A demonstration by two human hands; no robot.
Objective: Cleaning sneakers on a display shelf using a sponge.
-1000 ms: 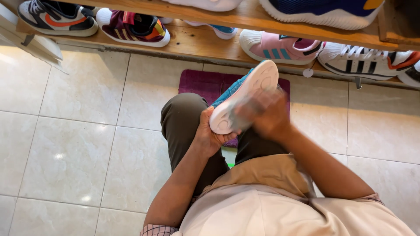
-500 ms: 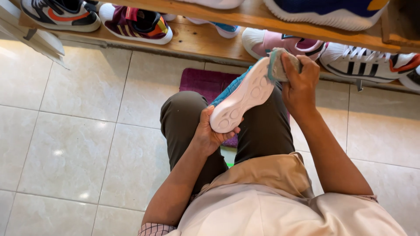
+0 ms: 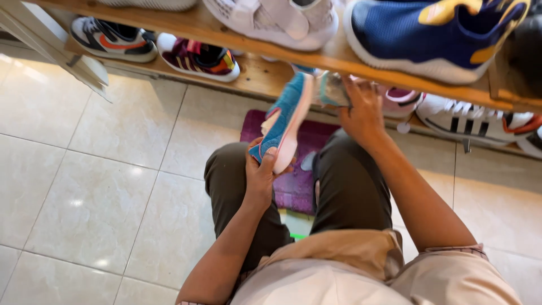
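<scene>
Near the centre of the frame the left hand [image 3: 261,172] has its fingers closed around the heel of a blue sneaker [image 3: 284,120] with a white sole, which is held tilted up over the knees. Just right of the sneaker's toe, the right hand [image 3: 361,110] grips a grey cloth [image 3: 332,91], fingers curled around it. A wooden shelf [image 3: 316,56] of shoes crosses the top, and a purple mat [image 3: 293,186] lies on the tiled floor [image 3: 101,169].
</scene>
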